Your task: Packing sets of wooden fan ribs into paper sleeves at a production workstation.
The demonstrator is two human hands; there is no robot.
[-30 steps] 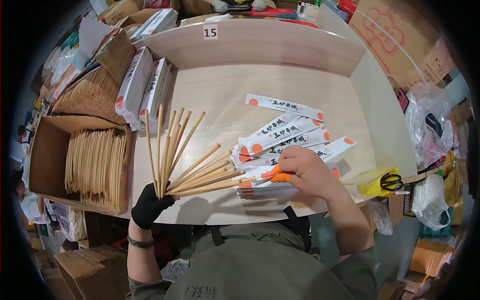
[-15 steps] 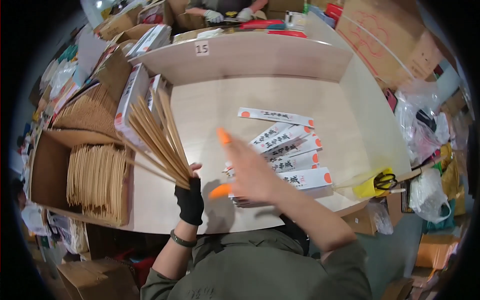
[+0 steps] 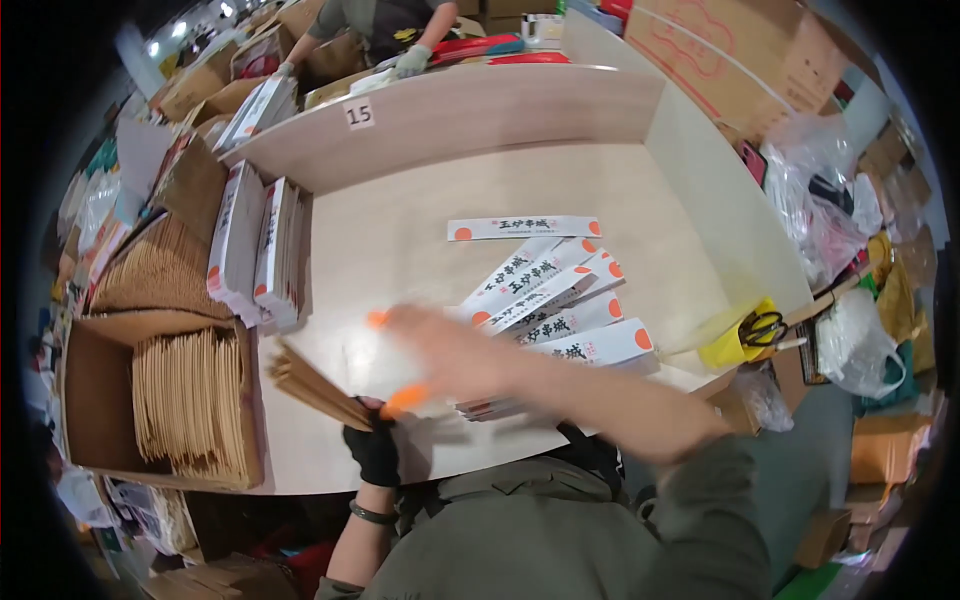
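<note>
A bundle of thin light-brown wooden sticks (image 3: 318, 384) slants up and left from my left hand (image 3: 372, 448). That hand wears a black fingerless glove and is closed round the lower end. Just to the right, my right hand (image 3: 445, 352) is blurred by motion, with orange covers on two fingertips. Those fingertips are spread apart, nothing shows between them, and the lower one is close to my left thumb. A fanned pile of white paper sleeves (image 3: 545, 290) with dark lettering and orange dots lies right of my hands; my right forearm covers its near part.
At the left, a cardboard box (image 3: 100, 400) holds brown sticks (image 3: 190, 400). Behind it stand stacked white sleeves (image 3: 278, 255). Low panels (image 3: 480, 110) border the table. Black-handled scissors (image 3: 765, 328) sit in a yellow holder (image 3: 725, 348) at the right edge. Across the panel, a gloved person works.
The stick bundle has tipped lower and further left in my left hand. My right hand has moved left, closer to it. The view has shifted, and the person opposite has spread their hands apart.
</note>
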